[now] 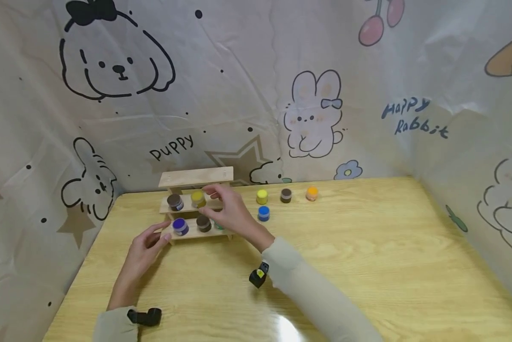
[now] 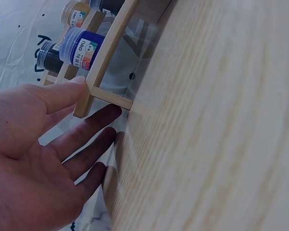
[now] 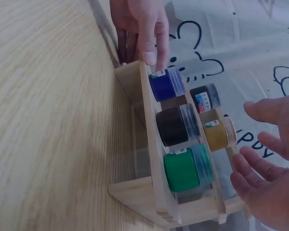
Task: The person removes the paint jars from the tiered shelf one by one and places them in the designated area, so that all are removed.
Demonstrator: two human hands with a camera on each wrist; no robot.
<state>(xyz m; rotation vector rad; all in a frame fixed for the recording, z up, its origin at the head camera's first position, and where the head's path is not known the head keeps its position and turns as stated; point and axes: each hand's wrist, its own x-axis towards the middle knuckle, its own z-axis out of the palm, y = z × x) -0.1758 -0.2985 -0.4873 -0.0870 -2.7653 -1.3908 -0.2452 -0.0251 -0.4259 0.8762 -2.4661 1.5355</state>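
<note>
A small tiered wooden rack [image 1: 196,177] stands at the back left, holding paint jars. My left hand [image 1: 142,251] pinches its left end, thumb on the lower shelf's edge, other fingers extended below in the left wrist view. On the lower shelf are a violet-blue jar [image 3: 166,84], a dark jar [image 3: 177,126] and a green jar [image 3: 188,168]. The middle shelf bears another dark jar [image 1: 175,202] and an ochre-yellow jar [image 3: 218,134]. Beside the ochre jar, my right hand [image 1: 234,211] has its fingers spread, with a gap to the jar in the right wrist view.
Right of the rack, a yellow jar [image 1: 262,196], a dark brown jar [image 1: 286,195], an orange jar [image 1: 312,193] and a blue jar [image 1: 263,213] stand on the wood-grain table [image 1: 367,247]. A printed cloth [image 1: 239,95] hangs behind and along the sides.
</note>
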